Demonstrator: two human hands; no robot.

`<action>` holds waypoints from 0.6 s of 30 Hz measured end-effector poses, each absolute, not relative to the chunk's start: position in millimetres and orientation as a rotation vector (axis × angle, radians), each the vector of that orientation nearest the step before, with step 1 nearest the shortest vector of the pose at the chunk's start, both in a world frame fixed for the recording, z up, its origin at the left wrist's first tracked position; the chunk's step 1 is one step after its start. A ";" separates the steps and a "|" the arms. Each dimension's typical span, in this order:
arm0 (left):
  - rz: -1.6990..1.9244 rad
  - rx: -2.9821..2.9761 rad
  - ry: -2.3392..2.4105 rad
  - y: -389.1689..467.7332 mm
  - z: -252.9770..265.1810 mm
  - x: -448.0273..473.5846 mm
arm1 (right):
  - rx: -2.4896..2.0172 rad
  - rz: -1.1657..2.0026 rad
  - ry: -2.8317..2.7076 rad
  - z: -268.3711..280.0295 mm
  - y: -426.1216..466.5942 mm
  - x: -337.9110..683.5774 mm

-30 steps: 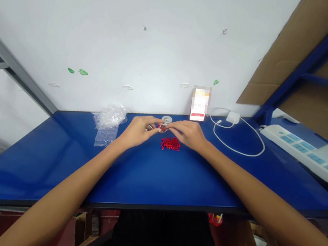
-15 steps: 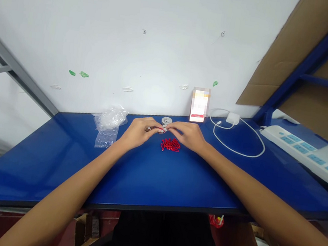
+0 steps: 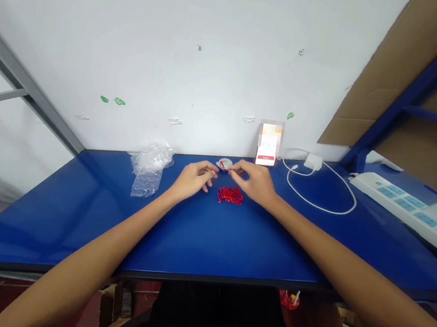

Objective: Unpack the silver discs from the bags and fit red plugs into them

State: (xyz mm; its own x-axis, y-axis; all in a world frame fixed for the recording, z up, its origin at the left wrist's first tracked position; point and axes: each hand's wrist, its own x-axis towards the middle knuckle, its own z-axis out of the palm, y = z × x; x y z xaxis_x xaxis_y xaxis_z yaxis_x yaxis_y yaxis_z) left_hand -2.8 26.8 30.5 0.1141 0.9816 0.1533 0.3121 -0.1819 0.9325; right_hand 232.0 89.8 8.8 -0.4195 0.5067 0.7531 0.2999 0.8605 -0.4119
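A small red cord [image 3: 223, 166] shows at the fingertips of my right hand [image 3: 255, 181], whose thumb and forefinger are pinched together. Behind the cord, a round white spool-like piece [image 3: 218, 162] lies near the wall, partly covered. My left hand [image 3: 195, 179] is just to the left with its fingers curved and apart, holding nothing I can see. Between my hands and slightly nearer to me is a pile of red cord loops [image 3: 231, 195] with small pale ends, lying on the blue table [image 3: 200, 241].
Crumpled clear plastic bags [image 3: 148, 173] lie left of my hands. A lit phone [image 3: 267, 151] leans on the white wall. To the right are a white charger with its cable [image 3: 313, 162] and a white power strip [image 3: 409, 210].
My hands, fingertips together on a small red-and-white item before, have parted. The left has drawn away and opened; the right keeps its pinch. The view has shifted slightly.
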 end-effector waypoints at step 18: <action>1.041 1.718 1.225 19.9 33.2 6.1 | -0.553 0.103 -2.091 10.1 78.1 228.7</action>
State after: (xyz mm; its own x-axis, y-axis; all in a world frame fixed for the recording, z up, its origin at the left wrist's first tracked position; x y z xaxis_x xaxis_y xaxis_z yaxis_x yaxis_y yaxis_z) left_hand 6.1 19.9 33.2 0.2043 0.9620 0.1809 0.3339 -0.2422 0.9109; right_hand 228.7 78.1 10.1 -0.4587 0.4240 0.7809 0.3449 0.8949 -0.2833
